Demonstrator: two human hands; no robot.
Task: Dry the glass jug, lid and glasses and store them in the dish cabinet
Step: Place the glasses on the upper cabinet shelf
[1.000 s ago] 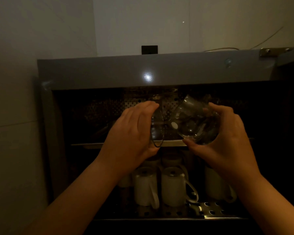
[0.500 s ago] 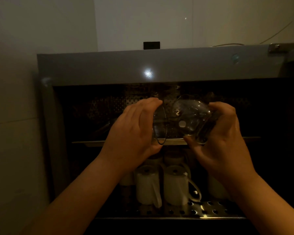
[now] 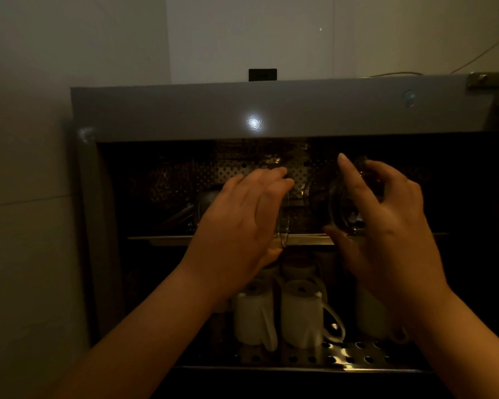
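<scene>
The grey dish cabinet (image 3: 185, 113) stands open in front of me, dim inside. My left hand (image 3: 242, 220) grips a clear glass (image 3: 283, 226) lying on its side, only its rim showing past my fingers, above the front edge of the upper shelf (image 3: 308, 240). My right hand (image 3: 392, 226) holds a second clear glass (image 3: 343, 208) between thumb and curled fingers, the index finger pointing up, just inside the upper shelf. The jug and lid are not in sight.
Several white mugs (image 3: 300, 315) stand upside down on the perforated lower shelf (image 3: 357, 355). A dim rounded object (image 3: 205, 205) sits at the left of the upper shelf. A wall runs close on the left; the cabinet door's hinge (image 3: 481, 79) shows at top right.
Both hands have pushed their glasses forward and deeper over the upper shelf. The right hand's glass has turned from tilted toward me to more hidden behind the fingers.
</scene>
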